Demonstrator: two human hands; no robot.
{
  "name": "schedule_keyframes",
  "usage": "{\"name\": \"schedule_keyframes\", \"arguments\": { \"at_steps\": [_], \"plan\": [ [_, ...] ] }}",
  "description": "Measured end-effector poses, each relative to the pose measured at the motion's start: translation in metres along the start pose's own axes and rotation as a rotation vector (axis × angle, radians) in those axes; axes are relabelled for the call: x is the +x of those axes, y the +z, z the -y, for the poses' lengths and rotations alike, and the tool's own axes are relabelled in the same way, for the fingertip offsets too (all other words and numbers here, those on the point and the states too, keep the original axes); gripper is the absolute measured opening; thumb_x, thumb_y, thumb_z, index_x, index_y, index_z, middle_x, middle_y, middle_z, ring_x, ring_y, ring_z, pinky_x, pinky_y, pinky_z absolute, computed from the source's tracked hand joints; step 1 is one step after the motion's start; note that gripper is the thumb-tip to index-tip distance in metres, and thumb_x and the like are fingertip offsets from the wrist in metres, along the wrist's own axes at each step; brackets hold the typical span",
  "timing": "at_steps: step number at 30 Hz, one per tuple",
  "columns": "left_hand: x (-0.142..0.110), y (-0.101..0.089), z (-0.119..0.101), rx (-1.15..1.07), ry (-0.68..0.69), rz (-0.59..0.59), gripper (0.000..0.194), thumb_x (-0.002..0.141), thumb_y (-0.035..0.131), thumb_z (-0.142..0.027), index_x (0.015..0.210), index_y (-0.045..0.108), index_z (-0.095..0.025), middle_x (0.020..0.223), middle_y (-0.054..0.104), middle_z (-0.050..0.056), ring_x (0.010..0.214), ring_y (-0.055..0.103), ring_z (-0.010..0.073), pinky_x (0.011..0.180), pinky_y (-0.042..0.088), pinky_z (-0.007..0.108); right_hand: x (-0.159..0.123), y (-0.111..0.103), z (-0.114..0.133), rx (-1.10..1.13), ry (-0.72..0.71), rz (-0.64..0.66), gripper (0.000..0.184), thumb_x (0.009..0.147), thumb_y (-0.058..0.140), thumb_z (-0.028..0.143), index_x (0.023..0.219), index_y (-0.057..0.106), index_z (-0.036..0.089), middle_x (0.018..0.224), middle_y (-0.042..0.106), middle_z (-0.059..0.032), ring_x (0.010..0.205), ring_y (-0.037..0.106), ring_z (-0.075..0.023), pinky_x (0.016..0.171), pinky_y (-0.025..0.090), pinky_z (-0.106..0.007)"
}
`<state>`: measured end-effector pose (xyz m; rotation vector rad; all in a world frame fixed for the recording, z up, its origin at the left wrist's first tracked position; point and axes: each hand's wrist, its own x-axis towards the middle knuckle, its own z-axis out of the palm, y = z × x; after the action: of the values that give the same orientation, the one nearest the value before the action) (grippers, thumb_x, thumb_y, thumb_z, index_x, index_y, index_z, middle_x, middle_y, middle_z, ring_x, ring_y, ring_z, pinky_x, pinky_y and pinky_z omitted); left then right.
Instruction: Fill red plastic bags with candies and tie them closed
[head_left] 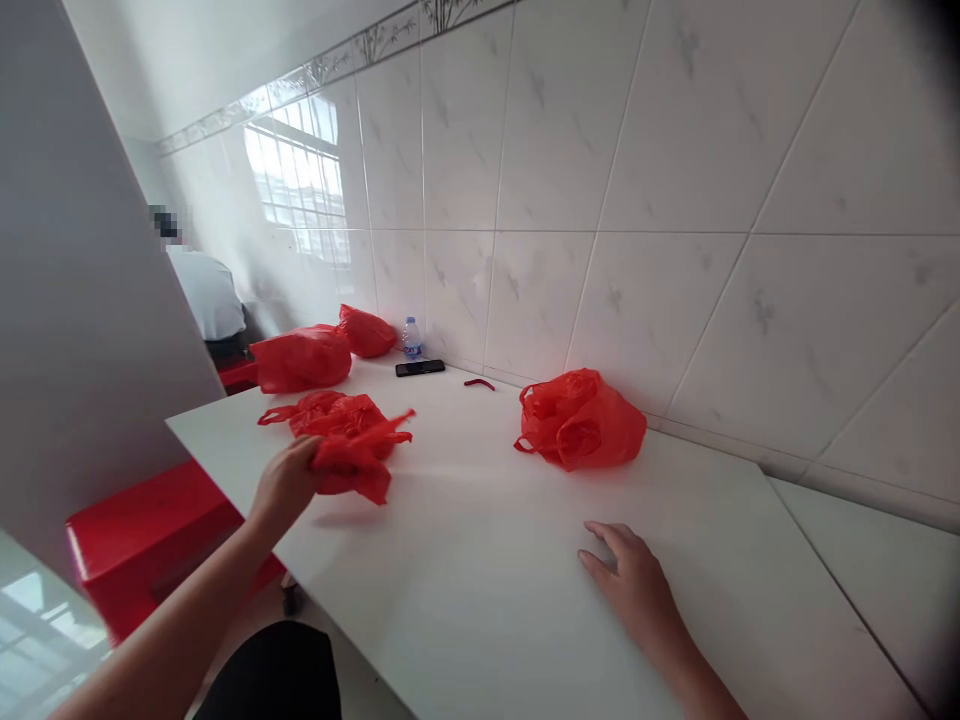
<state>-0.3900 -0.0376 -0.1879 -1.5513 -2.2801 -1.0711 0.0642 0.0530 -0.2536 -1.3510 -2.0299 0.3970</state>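
My left hand (286,480) is closed on a crumpled red plastic bag (352,462) and holds it just above the white table (465,600). Behind it lies a pile of more red bags (330,412). My right hand (634,585) rests flat on the table with its fingers stretched out and holds nothing. A fuller red bag (581,420) sits on the table by the tiled wall, beyond my right hand.
Two stuffed red bags (304,358) (366,332), a small water bottle (411,338), a black phone (420,368) and a red scrap (478,383) lie at the far end. A red stool (142,545) stands left of the table. Another person in a white shirt (206,295) sits farther back.
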Motion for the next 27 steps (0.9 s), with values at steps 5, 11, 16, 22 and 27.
{"name": "schedule_keyframes", "arguments": {
  "at_steps": [5, 11, 16, 22, 27],
  "plan": [
    [-0.008, 0.018, 0.019, 0.134, -0.107, 0.020, 0.069, 0.075, 0.058, -0.033, 0.137, 0.031, -0.019, 0.136, 0.043, 0.012, 0.128, 0.037, 0.0351, 0.100, 0.036, 0.046, 0.002, 0.003, -0.001, -0.031, -0.028, -0.014, 0.027, 0.079, 0.050, 0.032, 0.101, 0.064, 0.024, 0.104, 0.062, -0.0055, 0.098, 0.058, -0.0236, 0.083, 0.048, -0.040],
    [-0.029, 0.045, -0.004, 0.205, -0.041, 0.102, 0.079, 0.077, 0.054, -0.055, 0.144, 0.021, -0.028, 0.155, 0.005, 0.010, 0.138, 0.007, 0.0428, 0.101, 0.029, 0.057, 0.001, 0.002, 0.002, -0.045, -0.038, -0.014, 0.024, 0.078, 0.051, 0.028, 0.096, 0.065, 0.024, 0.101, 0.063, -0.0051, 0.094, 0.059, -0.0219, 0.082, 0.048, -0.038],
    [-0.010, 0.049, 0.006, 0.246, -0.097, 0.193, 0.069, 0.083, 0.046, -0.047, 0.144, 0.026, -0.022, 0.149, 0.024, 0.019, 0.136, 0.019, 0.0407, 0.099, 0.029, 0.060, 0.001, 0.002, 0.000, -0.078, -0.019, 0.019, 0.023, 0.081, 0.049, 0.029, 0.097, 0.063, 0.023, 0.103, 0.062, -0.0054, 0.095, 0.059, -0.0217, 0.082, 0.049, -0.037],
    [-0.012, 0.046, -0.030, 0.288, -0.032, -0.047, 0.070, 0.082, 0.053, -0.036, 0.144, 0.021, -0.025, 0.155, 0.009, 0.013, 0.139, 0.006, 0.0425, 0.101, 0.024, 0.066, 0.008, 0.014, 0.018, -0.317, -0.198, -0.196, 0.047, 0.080, 0.053, 0.022, 0.127, 0.049, 0.019, 0.131, 0.046, -0.0153, 0.117, 0.048, -0.0293, 0.093, 0.043, -0.046],
    [-0.022, 0.078, -0.099, 0.064, 0.485, -0.034, 0.055, 0.082, 0.053, -0.022, 0.135, 0.037, -0.025, 0.154, 0.014, 0.011, 0.140, 0.014, 0.0333, 0.109, 0.024, 0.054, 0.037, 0.034, 0.046, -0.379, -0.373, -0.269, 0.062, 0.083, 0.046, 0.010, 0.142, 0.030, 0.023, 0.150, 0.022, -0.0130, 0.125, 0.041, -0.0271, 0.098, 0.039, -0.043]
  ]
}}
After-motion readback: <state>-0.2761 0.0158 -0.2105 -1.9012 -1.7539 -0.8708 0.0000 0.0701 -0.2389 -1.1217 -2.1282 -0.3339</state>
